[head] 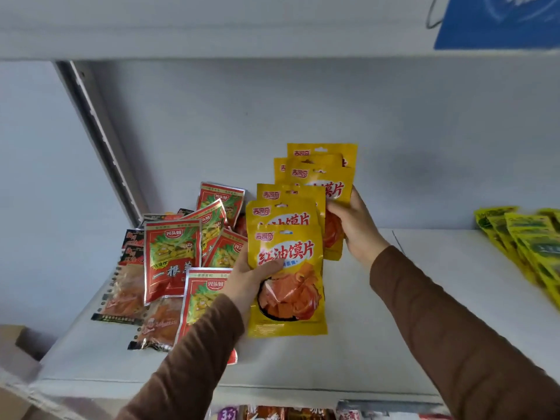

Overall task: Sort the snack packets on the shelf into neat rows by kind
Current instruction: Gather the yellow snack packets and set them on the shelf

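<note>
left hand (248, 277) grips front yellow packet (288, 286); right hand (354, 225) grips rear yellow packets (321, 174) on shelf (378, 344).

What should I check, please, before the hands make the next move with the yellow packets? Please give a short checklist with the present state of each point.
1. Left hand grips the front yellow packet firmly, thumb on its face: ok.
2. Right hand holds the rear yellow packets: ok.
3. Yellow packets form one even row: not ok, they overlap and are staggered.
4. Red packets on the left are sorted: not ok, they lie tilted over the black-edged packets.
5. Bare shelf space is free beside the yellow row: ok.
6. Green packets on the right are kept apart: ok.
</note>
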`<state>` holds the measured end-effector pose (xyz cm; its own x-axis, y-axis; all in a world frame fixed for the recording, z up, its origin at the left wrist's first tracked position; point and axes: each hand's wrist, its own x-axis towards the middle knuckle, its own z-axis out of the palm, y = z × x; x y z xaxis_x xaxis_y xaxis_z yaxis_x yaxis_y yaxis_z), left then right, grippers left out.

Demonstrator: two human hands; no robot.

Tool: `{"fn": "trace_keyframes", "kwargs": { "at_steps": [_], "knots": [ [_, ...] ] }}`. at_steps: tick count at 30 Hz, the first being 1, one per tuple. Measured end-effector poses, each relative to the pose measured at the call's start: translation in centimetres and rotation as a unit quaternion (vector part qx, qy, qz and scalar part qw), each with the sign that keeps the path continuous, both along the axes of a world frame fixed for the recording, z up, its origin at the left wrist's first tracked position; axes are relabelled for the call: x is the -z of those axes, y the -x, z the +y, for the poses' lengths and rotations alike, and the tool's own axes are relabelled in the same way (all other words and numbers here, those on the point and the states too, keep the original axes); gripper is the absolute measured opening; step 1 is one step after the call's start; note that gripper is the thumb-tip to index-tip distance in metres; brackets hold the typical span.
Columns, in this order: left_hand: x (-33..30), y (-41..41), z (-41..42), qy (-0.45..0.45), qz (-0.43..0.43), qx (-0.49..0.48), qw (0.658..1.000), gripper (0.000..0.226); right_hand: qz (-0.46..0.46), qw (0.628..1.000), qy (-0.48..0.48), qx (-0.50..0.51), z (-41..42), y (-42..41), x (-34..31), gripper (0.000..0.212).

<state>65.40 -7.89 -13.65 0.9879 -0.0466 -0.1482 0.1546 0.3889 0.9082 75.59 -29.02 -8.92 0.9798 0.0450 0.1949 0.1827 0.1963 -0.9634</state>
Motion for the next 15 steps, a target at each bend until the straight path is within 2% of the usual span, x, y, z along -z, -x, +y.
{"fn": "trace_keyframes", "kwargs": {
  "at_steps": [5,9,15],
  "knots": [
    [-0.4,-1.0,-1.9,-0.004,-0.008,0.079,0.997,0.088,0.077,0.996,-0.010,-0.045,-0.5,2.8,-1.2,0.034],
    [-0.4,-0.9,-3.3,0.019,0.017,0.125,0.992,0.077,0.115,0.992,-0.037,-0.021,-1.3,4.6,-1.1,0.045],
    [0.0,-0.9,-5.5,0.027,0.007,0.149,0.988,0.072,0.107,0.992,-0.049,-0.045,-3.5,6.8,-0.9,0.060]
  ]
}}
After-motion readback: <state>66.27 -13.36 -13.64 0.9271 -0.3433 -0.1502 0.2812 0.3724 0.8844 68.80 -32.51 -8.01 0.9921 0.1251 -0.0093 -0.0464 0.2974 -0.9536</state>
